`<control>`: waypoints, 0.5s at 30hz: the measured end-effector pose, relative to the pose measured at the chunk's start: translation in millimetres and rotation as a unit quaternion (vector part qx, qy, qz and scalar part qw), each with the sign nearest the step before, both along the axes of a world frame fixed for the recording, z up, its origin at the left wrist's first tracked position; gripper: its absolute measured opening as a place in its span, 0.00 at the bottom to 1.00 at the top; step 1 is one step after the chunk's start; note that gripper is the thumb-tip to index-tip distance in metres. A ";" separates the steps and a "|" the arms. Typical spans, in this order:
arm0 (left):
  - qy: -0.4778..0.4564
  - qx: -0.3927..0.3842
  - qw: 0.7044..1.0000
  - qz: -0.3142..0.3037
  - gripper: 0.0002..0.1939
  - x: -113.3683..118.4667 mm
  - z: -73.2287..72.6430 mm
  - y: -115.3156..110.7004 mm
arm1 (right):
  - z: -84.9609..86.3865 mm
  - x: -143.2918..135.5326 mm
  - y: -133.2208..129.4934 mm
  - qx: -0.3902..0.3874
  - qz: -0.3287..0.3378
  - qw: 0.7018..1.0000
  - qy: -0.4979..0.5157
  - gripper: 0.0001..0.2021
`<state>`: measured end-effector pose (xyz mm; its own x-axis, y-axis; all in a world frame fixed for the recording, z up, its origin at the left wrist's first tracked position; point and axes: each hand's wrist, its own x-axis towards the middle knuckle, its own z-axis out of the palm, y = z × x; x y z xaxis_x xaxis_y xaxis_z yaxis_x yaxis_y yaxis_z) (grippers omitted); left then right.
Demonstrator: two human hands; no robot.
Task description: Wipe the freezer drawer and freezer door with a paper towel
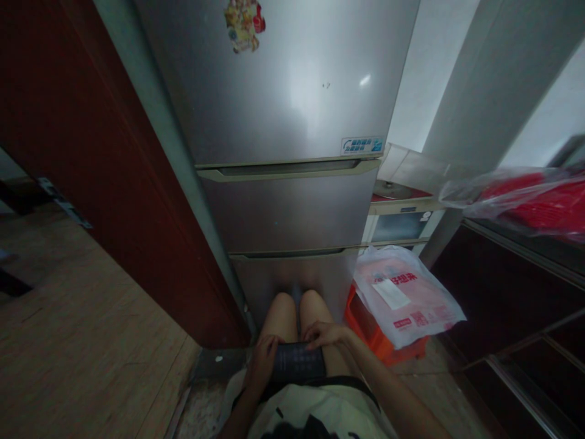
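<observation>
A dark flat device with a dim screen (297, 363), like a phone or tablet, lies across the person's bare thighs. My left hand (265, 360) holds its left end, with fingers bent around the edge. Over its upper right part is my right hand (324, 335), fingers apart and slightly bent, with the fingertips at or just above the screen. Whether they touch it is too small to tell. Both knees are close to the lowest drawer of a silver fridge (292, 213).
An orange-red stool or crate (365, 323) bears a white plastic bag (411, 299) at the right. Behind it is a cabinet (400, 225). Red items in clear plastic (539, 198) jut in from the right above dark cupboards (498, 292). A dark red door frame (137, 183) stands at left.
</observation>
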<state>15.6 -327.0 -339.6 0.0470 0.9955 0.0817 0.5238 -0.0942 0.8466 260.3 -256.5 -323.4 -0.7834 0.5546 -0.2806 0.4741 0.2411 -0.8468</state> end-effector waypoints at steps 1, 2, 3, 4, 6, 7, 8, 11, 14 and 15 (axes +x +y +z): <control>-0.003 -0.001 1.000 -0.001 0.22 0.1 -0.5 0.0 | 0.4 1.7 0.1 -0.007 0.003 1.000 0.002 0.24; -0.005 -0.002 1.000 -0.002 0.22 0.1 -0.8 0.0 | 0.5 2.8 0.1 -0.014 0.005 1.000 0.005 0.24; -0.008 -0.002 1.000 -0.003 0.21 0.1 -0.9 0.0 | 0.3 3.3 0.0 -0.019 0.007 1.000 0.008 0.25; -0.010 -0.002 1.000 -0.004 0.21 0.0 -0.8 0.1 | -0.1 3.5 0.0 -0.024 0.008 1.000 0.011 0.25; -0.012 -0.004 1.000 -0.004 0.21 -0.2 0.1 0.2 | -1.2 3.1 0.4 -0.032 0.010 0.999 0.016 0.25; -0.013 -0.005 1.000 -0.005 0.21 -0.3 0.8 0.2 | -1.6 2.8 0.8 -0.035 0.011 0.999 0.018 0.24; -0.012 -0.006 1.000 -0.006 0.21 -0.4 1.6 0.2 | -2.0 2.6 1.4 -0.038 0.013 0.999 0.021 0.24; -0.009 -0.003 1.000 -0.012 0.22 -0.2 3.6 -0.1 | -2.6 2.7 3.1 -0.043 0.017 0.999 0.027 0.24; -0.006 -0.001 1.000 -0.008 0.22 0.6 4.3 0.0 | -2.6 3.8 3.6 -0.045 0.019 0.998 0.031 0.24; -0.004 -0.001 1.000 -0.007 0.21 1.0 4.4 0.0 | -2.7 4.3 3.6 -0.045 0.019 0.998 0.031 0.24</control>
